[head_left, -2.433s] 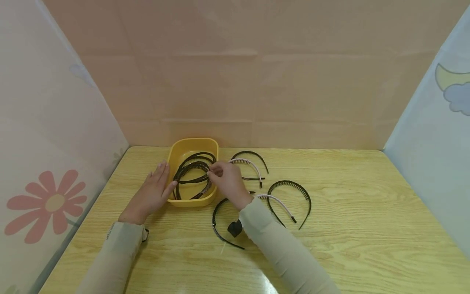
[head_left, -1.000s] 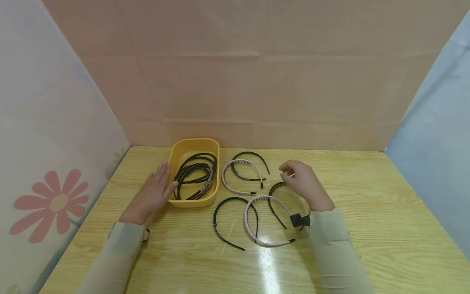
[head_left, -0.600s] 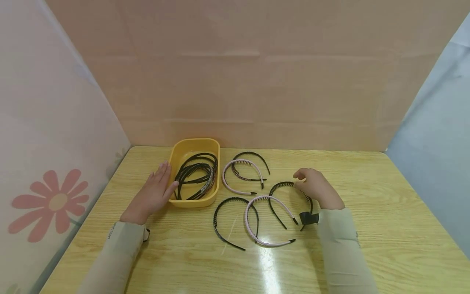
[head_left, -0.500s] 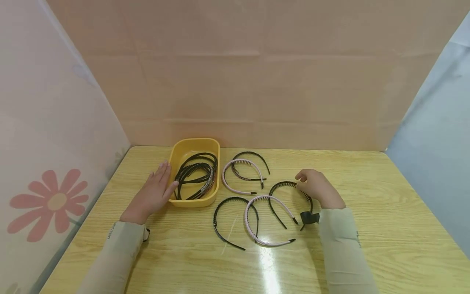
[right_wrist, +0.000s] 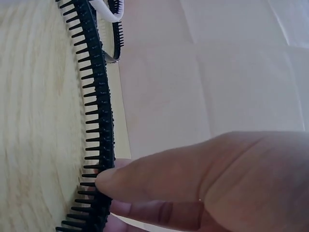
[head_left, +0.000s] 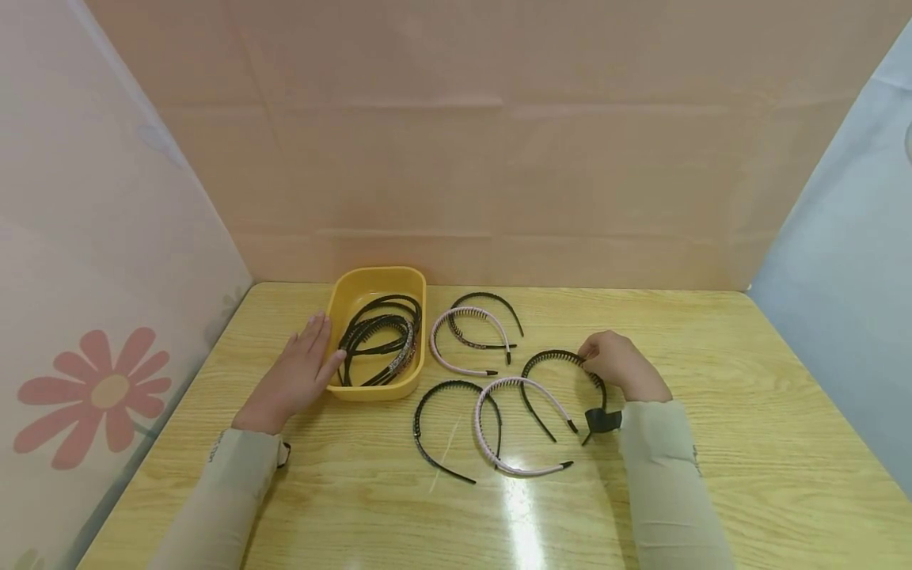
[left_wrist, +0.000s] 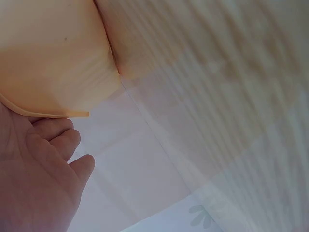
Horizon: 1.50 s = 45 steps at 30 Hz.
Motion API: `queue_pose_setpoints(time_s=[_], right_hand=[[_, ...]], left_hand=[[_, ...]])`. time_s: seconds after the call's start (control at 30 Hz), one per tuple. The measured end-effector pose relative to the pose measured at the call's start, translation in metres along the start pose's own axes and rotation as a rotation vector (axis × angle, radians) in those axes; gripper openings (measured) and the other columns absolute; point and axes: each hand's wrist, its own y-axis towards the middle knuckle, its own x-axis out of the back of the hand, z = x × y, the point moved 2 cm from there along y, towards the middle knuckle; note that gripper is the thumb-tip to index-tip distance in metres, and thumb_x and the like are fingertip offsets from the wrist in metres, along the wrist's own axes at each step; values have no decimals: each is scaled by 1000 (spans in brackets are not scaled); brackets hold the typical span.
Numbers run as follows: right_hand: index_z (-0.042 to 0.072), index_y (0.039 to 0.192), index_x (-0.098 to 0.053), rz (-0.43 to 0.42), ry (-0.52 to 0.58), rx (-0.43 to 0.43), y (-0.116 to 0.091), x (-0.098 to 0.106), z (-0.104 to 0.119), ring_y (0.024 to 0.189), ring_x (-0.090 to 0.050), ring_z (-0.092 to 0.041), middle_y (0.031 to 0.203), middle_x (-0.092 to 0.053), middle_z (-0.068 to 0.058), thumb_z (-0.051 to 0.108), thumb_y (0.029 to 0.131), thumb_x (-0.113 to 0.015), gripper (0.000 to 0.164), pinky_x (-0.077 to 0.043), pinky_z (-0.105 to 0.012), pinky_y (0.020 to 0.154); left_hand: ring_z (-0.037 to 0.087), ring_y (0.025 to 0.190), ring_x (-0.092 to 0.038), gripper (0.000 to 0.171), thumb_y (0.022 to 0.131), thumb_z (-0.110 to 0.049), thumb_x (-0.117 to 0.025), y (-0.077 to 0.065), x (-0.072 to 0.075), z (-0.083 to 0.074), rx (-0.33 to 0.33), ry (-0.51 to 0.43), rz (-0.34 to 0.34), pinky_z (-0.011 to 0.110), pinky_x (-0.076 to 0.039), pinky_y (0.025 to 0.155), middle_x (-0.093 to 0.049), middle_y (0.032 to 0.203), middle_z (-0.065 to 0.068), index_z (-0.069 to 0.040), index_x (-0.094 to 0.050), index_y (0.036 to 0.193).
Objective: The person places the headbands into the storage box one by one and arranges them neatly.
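Observation:
My right hand (head_left: 621,366) pinches a black toothed headband (head_left: 554,353) between thumb and fingers, at the right of its curve. In the right wrist view the thumb presses the inner side of this headband (right_wrist: 99,106), beside its row of comb teeth. At the left, my left hand (head_left: 294,376) rests along the side of a yellow bin (head_left: 376,393), fingers straight and thumb over the rim. Several dark headbands (head_left: 378,324), one with a glittery stretch, lie in the bin. The left wrist view shows the fingers against the bin's outer wall (left_wrist: 58,82).
Between bin and right hand, a pink headband (head_left: 436,348) overlaps a black headband (head_left: 492,296) near the back. Closer to me, another pink headband (head_left: 479,431) crosses a dark headband (head_left: 416,431). Pink and pale walls border the wooden table (head_left: 712,443); a black wrist strap (head_left: 602,420) hangs at the right cuff.
My right hand let go of a headband in the bin, moved right across the table and took hold of the rightmost black headband. The left hand stays at the bin.

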Motion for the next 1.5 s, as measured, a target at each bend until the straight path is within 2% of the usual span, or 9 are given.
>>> queue_pose_setpoints(time_s=[0.27, 0.6, 0.73, 0.9, 1.07, 1.23, 1.33, 1.5], right_hand=[[-11, 110, -69, -23, 9, 18, -1, 1, -1, 101, -63, -44, 107, -67, -27, -5, 91, -59, 23, -54, -54, 82], [-6, 112, -71, -136, 43, 103, -7, 11, 7, 101, -63, -43, 103, -68, -22, 0, 96, -59, 21, -51, -58, 84], [-5, 114, -71, -186, 70, 138, -9, 15, 10, 98, -65, -42, 105, -69, -22, 0, 97, -61, 21, -54, -55, 81], [-3, 119, -70, -237, 121, 131, -11, 19, 10, 98, -67, -42, 113, -68, -24, 2, 99, -60, 22, -57, -50, 77], [0, 121, -69, -318, 169, 116, -12, 23, 11, 100, -67, -40, 115, -68, -22, 4, 101, -60, 23, -55, -47, 76], [0, 123, -68, -437, 214, 123, -12, 24, 11, 102, -66, -40, 116, -67, -22, 6, 101, -60, 24, -55, -49, 76], [0, 124, -68, -501, 246, 120, -11, 24, 10, 102, -66, -40, 117, -67, -22, 6, 101, -60, 25, -56, -44, 74], [-1, 123, -69, -555, 309, 100, -9, 23, 13, 99, -68, -36, 115, -69, -21, 5, 100, -63, 24, -54, -21, 69]], left_hand=[[43, 154, -3, 75, 111, -43, -32, -1, 1, -2, -1, -7, -1, 63, -8, 120, -4, 166, 29, 12, -11, 157], [44, 153, -3, 76, 111, -46, -29, -2, 1, -3, -2, 4, -1, 63, -9, 120, -4, 166, 29, 13, -11, 157], [44, 153, -3, 76, 111, -46, -29, -1, 1, -2, -3, -1, -7, 63, -9, 120, -4, 166, 28, 12, -12, 157], [44, 153, -3, 76, 111, -46, -29, -1, 1, -2, -4, -5, -7, 62, -8, 121, -4, 166, 28, 12, -12, 157], [44, 153, -4, 76, 111, -46, -29, -1, 0, -1, -6, -6, -10, 63, -9, 121, -5, 166, 29, 12, -12, 157], [45, 153, -4, 76, 111, -46, -29, -1, 0, 0, -5, -3, -10, 63, -9, 120, -4, 166, 29, 13, -12, 157], [44, 153, -3, 76, 111, -46, -29, -1, 0, 0, 0, -7, -5, 63, -8, 121, -4, 166, 28, 12, -11, 157], [44, 153, -3, 76, 111, -46, -29, -1, 0, 0, 3, -7, -3, 62, -8, 121, -4, 166, 28, 12, -11, 157]])
